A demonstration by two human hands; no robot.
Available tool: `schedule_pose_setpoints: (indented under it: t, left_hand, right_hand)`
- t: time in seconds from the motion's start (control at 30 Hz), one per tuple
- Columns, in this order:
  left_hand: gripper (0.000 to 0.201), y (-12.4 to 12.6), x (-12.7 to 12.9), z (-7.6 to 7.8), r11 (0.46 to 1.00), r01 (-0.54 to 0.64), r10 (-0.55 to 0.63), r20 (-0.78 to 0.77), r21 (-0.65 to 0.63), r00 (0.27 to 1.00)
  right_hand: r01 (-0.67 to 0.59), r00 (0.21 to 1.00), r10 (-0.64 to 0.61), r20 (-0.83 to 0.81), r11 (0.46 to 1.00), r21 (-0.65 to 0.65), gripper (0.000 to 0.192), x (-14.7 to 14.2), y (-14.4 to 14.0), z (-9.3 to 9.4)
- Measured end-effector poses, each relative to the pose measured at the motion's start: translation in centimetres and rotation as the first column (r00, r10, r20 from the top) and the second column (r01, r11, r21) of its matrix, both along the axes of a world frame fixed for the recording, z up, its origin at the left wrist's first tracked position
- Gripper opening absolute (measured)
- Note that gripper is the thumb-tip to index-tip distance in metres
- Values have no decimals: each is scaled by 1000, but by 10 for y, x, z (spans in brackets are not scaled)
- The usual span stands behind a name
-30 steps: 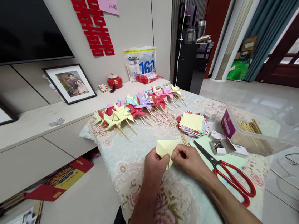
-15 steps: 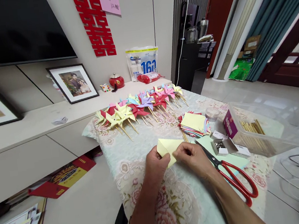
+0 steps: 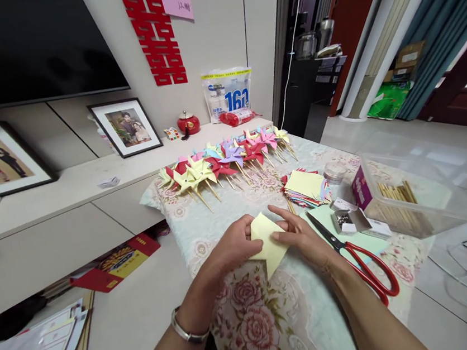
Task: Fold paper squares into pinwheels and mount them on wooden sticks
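Note:
A folded pale yellow paper (image 3: 267,242) is held between both hands above the flowered tablecloth (image 3: 251,330). My left hand (image 3: 234,246) pinches its left side with thumb and fingers. My right hand (image 3: 303,236) grips its right side, the index finger stretched along the upper edge. The paper's lower corner points down toward the cloth.
Red-handled scissors (image 3: 362,264) lie just right of my right hand. Behind them are a stack of coloured paper squares (image 3: 306,187), a small open box of pins (image 3: 346,222), a clear tub with wooden sticks (image 3: 404,195) and a row of finished pinwheels (image 3: 227,159).
The paper has been turned so a corner now points down. Both hands shifted slightly, and the right index finger is now stretched out. The camera moved nearer and to the left.

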State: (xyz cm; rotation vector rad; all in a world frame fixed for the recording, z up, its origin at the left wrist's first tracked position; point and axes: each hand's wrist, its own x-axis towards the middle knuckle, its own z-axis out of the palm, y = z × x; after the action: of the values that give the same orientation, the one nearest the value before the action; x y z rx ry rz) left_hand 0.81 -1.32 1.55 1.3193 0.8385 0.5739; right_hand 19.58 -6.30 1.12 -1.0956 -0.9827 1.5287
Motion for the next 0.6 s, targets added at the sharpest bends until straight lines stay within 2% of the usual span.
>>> schedule_pose_setpoints:
  t: [0.17,0.4,0.6]
  left_hand:
    - [36,5,7,6,996,67,-63,-61,64,996]
    - [35,6,14,25,991,131,-130,-62,10,990]
    - [33,11,17,24,987,157,-151,-113,45,982]
  right_hand:
    - [-57,998,56,-14,998,-41,97,-5,-1,0]
    - [-48,996,48,75,999,-4,99,-5,0,-1]
    - [-46,994,41,102,998,52,98,-4,2,-4]
